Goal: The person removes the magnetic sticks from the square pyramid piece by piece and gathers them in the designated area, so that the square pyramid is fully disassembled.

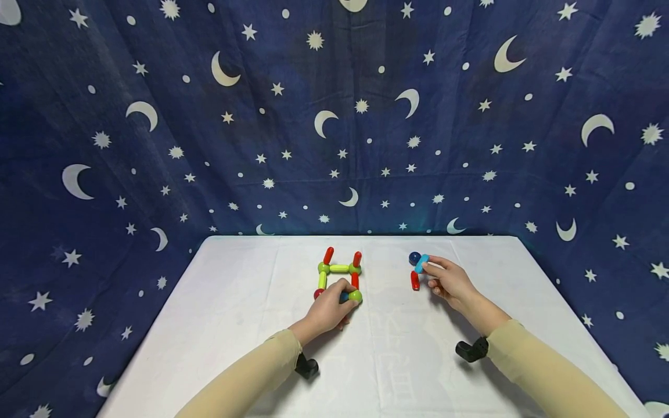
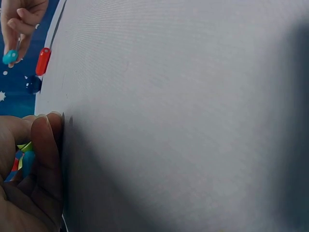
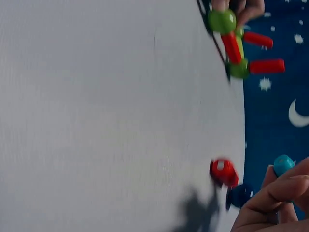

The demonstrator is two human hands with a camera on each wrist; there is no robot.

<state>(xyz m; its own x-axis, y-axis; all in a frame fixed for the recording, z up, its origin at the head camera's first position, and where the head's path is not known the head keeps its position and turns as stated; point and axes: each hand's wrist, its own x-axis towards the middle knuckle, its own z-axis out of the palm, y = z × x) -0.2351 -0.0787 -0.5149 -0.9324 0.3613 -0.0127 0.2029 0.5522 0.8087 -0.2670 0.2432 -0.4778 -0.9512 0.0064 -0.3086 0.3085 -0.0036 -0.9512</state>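
A square of rods and balls lies on the white table, with a yellow-green rod [image 1: 340, 268] at its back and green balls at its back corners. Red rods [image 1: 328, 255] stand up from those two corners. My left hand [image 1: 326, 309] grips the front side, where a blue rod shows beside a green ball [image 1: 355, 296]; its fingers hide part of that side. On the right, my right hand [image 1: 455, 285] pinches a light blue rod [image 1: 421, 264] between thumb and finger. Close by are a dark blue ball [image 3: 240, 195] and a red rod [image 3: 223, 172] on the table.
A dark blue cloth [image 1: 366, 145] with moons and stars hangs behind the white table [image 1: 251, 278] and at both sides. Black wrist devices [image 1: 472, 349] sit under the sleeve cuffs.
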